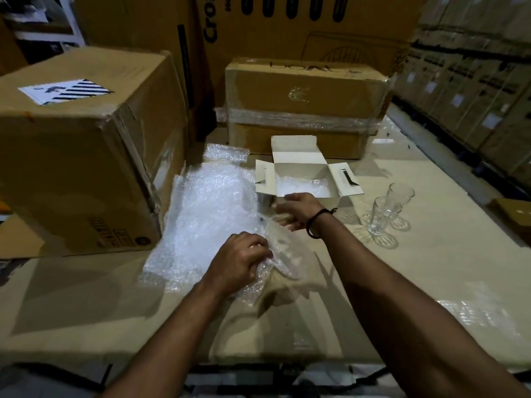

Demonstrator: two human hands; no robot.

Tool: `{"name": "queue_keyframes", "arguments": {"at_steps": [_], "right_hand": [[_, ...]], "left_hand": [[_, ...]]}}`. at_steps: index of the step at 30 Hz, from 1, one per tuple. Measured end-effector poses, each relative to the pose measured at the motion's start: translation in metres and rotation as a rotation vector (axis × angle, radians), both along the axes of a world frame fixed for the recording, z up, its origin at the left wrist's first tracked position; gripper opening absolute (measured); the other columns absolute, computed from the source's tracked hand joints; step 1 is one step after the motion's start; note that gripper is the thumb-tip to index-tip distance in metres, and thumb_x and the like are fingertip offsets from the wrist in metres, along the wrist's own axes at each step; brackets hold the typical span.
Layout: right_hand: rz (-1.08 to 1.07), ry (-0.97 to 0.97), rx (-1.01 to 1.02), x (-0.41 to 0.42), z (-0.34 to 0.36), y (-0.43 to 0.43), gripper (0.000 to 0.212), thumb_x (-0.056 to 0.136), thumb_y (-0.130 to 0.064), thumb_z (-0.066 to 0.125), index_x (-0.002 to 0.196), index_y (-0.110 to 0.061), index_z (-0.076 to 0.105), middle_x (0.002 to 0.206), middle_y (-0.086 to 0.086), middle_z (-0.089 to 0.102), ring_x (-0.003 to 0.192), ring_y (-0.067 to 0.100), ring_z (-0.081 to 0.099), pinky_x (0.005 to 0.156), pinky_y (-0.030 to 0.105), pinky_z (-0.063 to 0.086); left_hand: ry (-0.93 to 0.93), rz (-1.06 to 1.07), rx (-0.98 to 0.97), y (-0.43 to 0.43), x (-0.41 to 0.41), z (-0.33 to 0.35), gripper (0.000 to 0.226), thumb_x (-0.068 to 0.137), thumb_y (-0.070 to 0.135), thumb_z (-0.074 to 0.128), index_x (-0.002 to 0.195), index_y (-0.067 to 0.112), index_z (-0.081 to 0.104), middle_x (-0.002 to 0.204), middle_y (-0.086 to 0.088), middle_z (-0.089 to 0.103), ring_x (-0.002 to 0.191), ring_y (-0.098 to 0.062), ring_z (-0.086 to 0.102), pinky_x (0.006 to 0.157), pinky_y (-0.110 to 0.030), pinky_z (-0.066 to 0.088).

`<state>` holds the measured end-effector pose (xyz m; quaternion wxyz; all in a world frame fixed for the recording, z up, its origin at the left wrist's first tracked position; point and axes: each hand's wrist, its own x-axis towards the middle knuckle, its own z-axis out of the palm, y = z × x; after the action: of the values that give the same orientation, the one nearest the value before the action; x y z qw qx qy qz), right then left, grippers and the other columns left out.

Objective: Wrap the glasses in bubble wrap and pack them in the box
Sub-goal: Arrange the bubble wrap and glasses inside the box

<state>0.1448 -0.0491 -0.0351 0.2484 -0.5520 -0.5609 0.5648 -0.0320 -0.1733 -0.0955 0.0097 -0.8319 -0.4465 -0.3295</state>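
A sheet of bubble wrap (207, 214) lies spread on the cardboard work surface, left of centre. A glass partly rolled in the wrap (280, 248) lies between my hands. My left hand (240, 261) grips its near end through the wrap. My right hand (298, 212) holds the far end, just in front of the small white box (304, 173), which stands open with bubble wrap inside. Two bare clear glasses (386, 211) stand upright to the right of the box.
A large brown carton (77, 150) stands at the left, close to the wrap. A taped carton (304, 101) sits behind the white box, with bigger cartons behind it. Stacked boxes (474, 90) line the right side. A loose piece of bubble wrap (227, 152) lies behind the sheet.
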Motion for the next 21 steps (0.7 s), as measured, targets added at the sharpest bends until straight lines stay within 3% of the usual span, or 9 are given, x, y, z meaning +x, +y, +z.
{"name": "queue_keyframes", "arguments": {"at_steps": [2,4,6,8,10,12,14,18,21], "right_hand": [[0.055,-0.19,0.089,0.004,-0.006,-0.002,0.074,0.082,-0.035,0.073,0.139,-0.003,0.04,0.106,0.014,0.067,0.065,0.019,0.065,0.055,0.029,0.048],[0.095,-0.439,0.245,0.013,-0.017,-0.005,0.085,0.076,-0.058,0.069,0.139,-0.006,0.044,0.13,0.012,0.058,0.095,0.021,0.064,0.079,0.033,0.05],[0.169,-0.65,0.28,0.023,-0.027,-0.011,0.095,0.067,-0.064,0.072,0.14,-0.011,0.043,0.141,0.009,0.05,0.121,0.024,0.053,0.1,0.036,0.044],[0.279,-0.858,0.258,0.029,-0.038,-0.022,0.097,0.063,-0.061,0.078,0.141,-0.017,0.042,0.142,0.005,0.049,0.126,0.025,0.049,0.103,0.037,0.043],[0.298,-0.996,0.298,0.034,-0.051,-0.036,0.076,0.067,-0.052,0.077,0.132,-0.023,0.051,0.135,0.003,0.054,0.121,0.024,0.053,0.099,0.036,0.046],[0.171,-0.962,0.359,0.039,-0.059,-0.043,0.038,0.079,-0.036,0.067,0.115,-0.025,0.063,0.124,0.004,0.06,0.112,0.025,0.058,0.091,0.032,0.049],[-0.018,-0.768,0.322,0.051,-0.061,-0.043,0.017,0.083,-0.024,0.063,0.099,-0.022,0.068,0.109,0.007,0.068,0.099,0.026,0.064,0.081,0.028,0.051],[-0.273,-0.312,0.231,0.1,-0.053,-0.039,0.018,0.072,-0.01,0.079,0.086,-0.014,0.069,0.08,0.004,0.067,0.075,0.018,0.062,0.069,0.022,0.046],[-0.372,-0.223,0.172,0.153,-0.054,-0.04,0.019,0.07,-0.006,0.082,0.077,-0.012,0.065,0.066,0.005,0.061,0.054,0.017,0.053,0.052,0.023,0.043]], "left_hand": [[0.02,-0.014,-0.018,0.0,0.008,0.0,0.02,0.078,0.006,0.067,0.091,0.019,0.075,0.098,0.001,0.068,0.086,-0.023,0.063,0.071,-0.037,0.048],[0.044,-0.031,-0.036,-0.002,0.012,-0.005,0.02,0.079,0.011,0.062,0.09,0.021,0.076,0.097,0.002,0.068,0.084,-0.023,0.063,0.069,-0.036,0.048],[0.068,-0.024,-0.07,-0.005,0.013,-0.012,0.023,0.078,0.017,0.057,0.088,0.023,0.076,0.096,0.004,0.068,0.083,-0.022,0.063,0.068,-0.034,0.047],[0.094,0.001,-0.11,-0.007,0.011,-0.019,0.02,0.075,0.017,0.064,0.088,0.026,0.077,0.097,0.005,0.069,0.083,-0.021,0.063,0.068,-0.034,0.048],[0.106,0.01,-0.14,-0.008,0.01,-0.023,0.018,0.074,0.018,0.069,0.088,0.026,0.077,0.096,0.005,0.069,0.083,-0.021,0.064,0.069,-0.035,0.049],[0.107,0.019,-0.144,-0.008,0.011,-0.022,0.016,0.074,0.017,0.07,0.087,0.025,0.077,0.095,0.004,0.07,0.081,-0.022,0.065,0.068,-0.035,0.05],[0.104,0.02,-0.133,-0.007,0.016,-0.021,0.019,0.071,0.011,0.075,0.085,0.024,0.077,0.093,0.004,0.07,0.08,-0.022,0.065,0.067,-0.034,0.05],[0.063,0.009,-0.141,0.006,0.03,-0.015,0.033,0.06,-0.002,0.069,0.081,0.022,0.075,0.093,0.005,0.071,0.079,-0.023,0.064,0.069,-0.034,0.05],[0.019,-0.009,-0.235,0.018,0.046,-0.009,0.033,0.055,0.001,0.051,0.071,0.021,0.072,0.093,0.005,0.073,0.079,-0.024,0.065,0.071,-0.038,0.053]]}}
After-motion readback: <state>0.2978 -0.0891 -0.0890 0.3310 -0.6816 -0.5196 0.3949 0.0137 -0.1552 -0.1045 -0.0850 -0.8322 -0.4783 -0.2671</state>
